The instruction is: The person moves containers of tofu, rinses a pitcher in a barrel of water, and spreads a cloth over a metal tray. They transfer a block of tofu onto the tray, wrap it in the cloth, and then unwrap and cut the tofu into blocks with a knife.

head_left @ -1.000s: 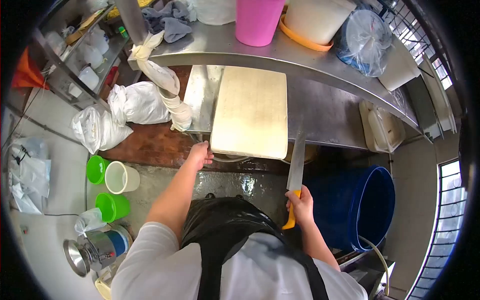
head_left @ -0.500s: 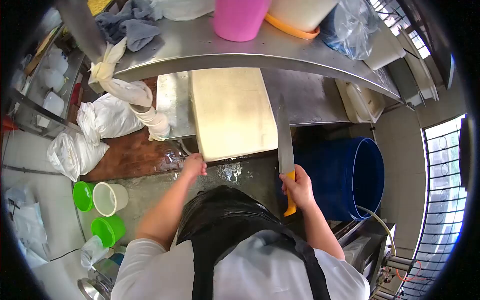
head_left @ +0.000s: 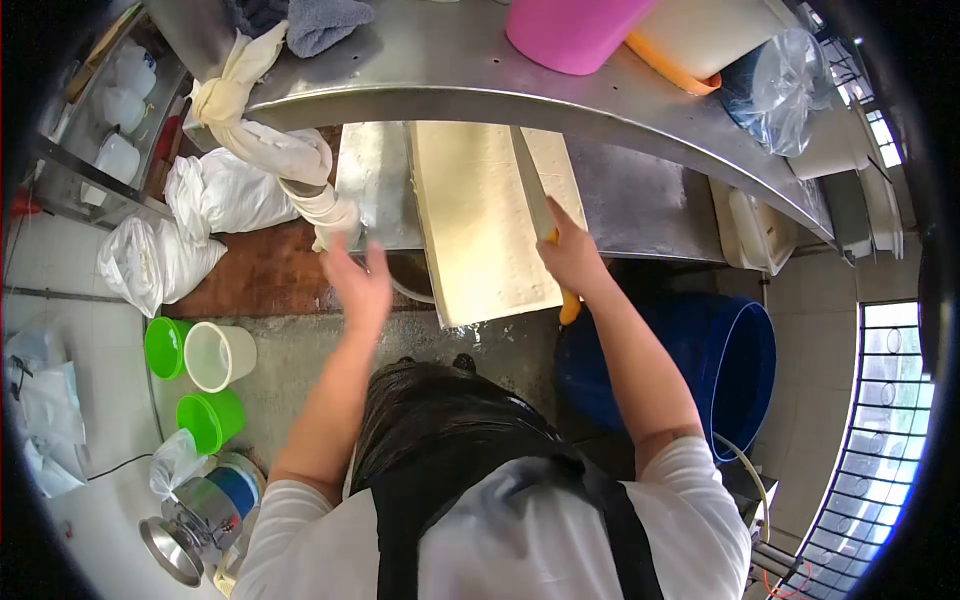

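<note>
A large, pale-yellow rectangular slab that looks like cheese lies on the metal table, its near end reaching past the table's front edge. My right hand is closed around the yellow handle of a long, wide-bladed knife. The blade lies over the right part of the slab, running lengthwise and pointing to the far side. To the left of the slab, my left hand is raised with thumb and fingers apart, holding nothing. A twisted, knotted white cloth hangs just beyond it.
Overhead, a steel shelf crosses the view, bearing a pink bucket and a grey towel. A blue barrel stands at the right. White sacks and green tubs are at the left; a white bin sits at the table's right end.
My right hand has carried the knife from beside the slab's right edge to over the slab. My left hand has moved up and left, off the slab's near corner, and its fingers have spread.
</note>
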The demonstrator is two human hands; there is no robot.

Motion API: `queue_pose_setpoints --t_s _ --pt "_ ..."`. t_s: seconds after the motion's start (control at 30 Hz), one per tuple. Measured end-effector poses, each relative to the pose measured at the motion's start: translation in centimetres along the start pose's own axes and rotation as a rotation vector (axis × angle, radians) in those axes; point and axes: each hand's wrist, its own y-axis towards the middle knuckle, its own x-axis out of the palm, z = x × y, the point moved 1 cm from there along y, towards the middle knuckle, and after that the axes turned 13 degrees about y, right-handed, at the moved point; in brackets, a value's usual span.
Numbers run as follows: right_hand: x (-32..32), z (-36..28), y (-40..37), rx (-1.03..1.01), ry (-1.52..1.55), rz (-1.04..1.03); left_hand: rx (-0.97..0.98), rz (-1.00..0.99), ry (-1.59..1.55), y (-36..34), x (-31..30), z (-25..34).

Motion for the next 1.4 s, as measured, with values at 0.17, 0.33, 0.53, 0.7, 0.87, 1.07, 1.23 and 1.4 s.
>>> queue_pose_setpoints --t_s 0.17,0.33,0.53,0.7,0.87,1.07,1.23,1.4 --pt "1.8 -1.3 8.8 -0.104 0.023 -0.028 0.11 0.301 0.078 10.9 -5.7 4.8" --pt "3.7 -3.0 15.8 -0.182 -0.063 0.019 0.244 0.246 -0.444 15.7 -7.4 9.5" --pt "5.3 -4.1 21.6 -0.428 -0.369 0.038 0.348 0.314 -0.135 17.2 -6.3 7.0" --pt "5.4 -5.9 21.3 -0.412 -0.404 0.029 0.405 0.355 -0.137 17.2 -6.1 6.8" --pt "5.1 -5.0 20.6 -0.353 -0.555 -0.023 0.443 0.336 0.008 17.2 -6.5 7.1" --pt "4.3 -3.2 17.7 -0.008 -0.399 -0.246 0.372 0.349 -0.159 17.1 -6.4 8.1" --pt "3.3 -3.4 10.6 0.019 -0.288 -0.215 0.343 0.376 -0.167 17.0 -6.4 8.2" --pt "3.4 -0.9 4.4 -0.003 -0.326 -0.174 0.308 0.331 -0.077 16.8 -6.9 8.5"
